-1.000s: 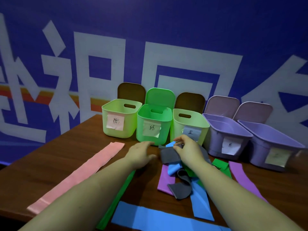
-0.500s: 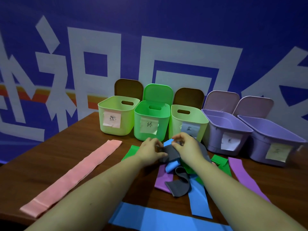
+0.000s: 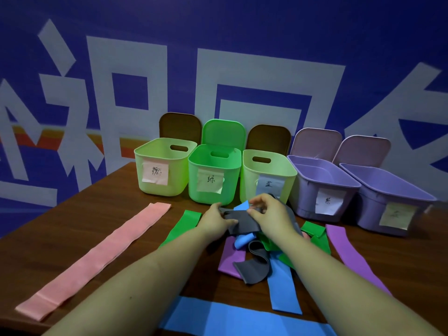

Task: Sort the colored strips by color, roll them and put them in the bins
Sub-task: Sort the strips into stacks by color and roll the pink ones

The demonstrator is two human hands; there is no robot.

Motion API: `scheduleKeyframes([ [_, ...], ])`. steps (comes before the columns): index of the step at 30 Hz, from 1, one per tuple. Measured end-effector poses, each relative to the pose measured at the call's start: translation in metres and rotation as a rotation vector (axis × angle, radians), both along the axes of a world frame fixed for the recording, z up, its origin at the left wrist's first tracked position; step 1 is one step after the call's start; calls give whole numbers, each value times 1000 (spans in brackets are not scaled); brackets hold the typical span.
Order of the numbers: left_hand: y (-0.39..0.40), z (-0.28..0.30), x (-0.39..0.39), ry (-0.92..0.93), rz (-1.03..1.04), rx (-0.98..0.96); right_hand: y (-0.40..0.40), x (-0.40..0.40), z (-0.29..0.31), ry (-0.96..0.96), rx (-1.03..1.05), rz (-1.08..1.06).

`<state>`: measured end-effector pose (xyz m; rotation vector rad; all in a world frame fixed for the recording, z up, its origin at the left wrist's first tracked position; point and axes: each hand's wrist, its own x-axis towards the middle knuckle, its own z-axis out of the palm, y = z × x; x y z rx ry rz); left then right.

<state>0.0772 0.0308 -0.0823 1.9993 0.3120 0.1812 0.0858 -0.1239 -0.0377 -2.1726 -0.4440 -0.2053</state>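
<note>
In front of the blue-labelled bin, the grey strip is up off the pile, left hand pinching one edge, right hand curled round the other. Below it tangle blue, purple and green strips. The pink strip lies flat, well apart, on the table.
</note>
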Motion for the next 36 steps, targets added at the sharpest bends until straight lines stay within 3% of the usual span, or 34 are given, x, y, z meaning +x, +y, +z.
scheduleKeyframes([
  [6,-6,7,0,5,199,-337,-5,-1,-3,-17,-176,3],
  [13,13,27,-21,-122,30,-421,-12,-7,7,-22,-417,47],
  [22,30,112,-66,-346,-101,-200,7,-35,40,-83,-450,100],
  [26,30,156,-80,-444,-138,-13,21,-47,60,-44,-314,163],
  [32,31,209,-97,-614,-29,13,36,-52,69,108,-172,233],
  [36,43,224,-105,-617,60,8,34,-55,66,132,-64,255],
])
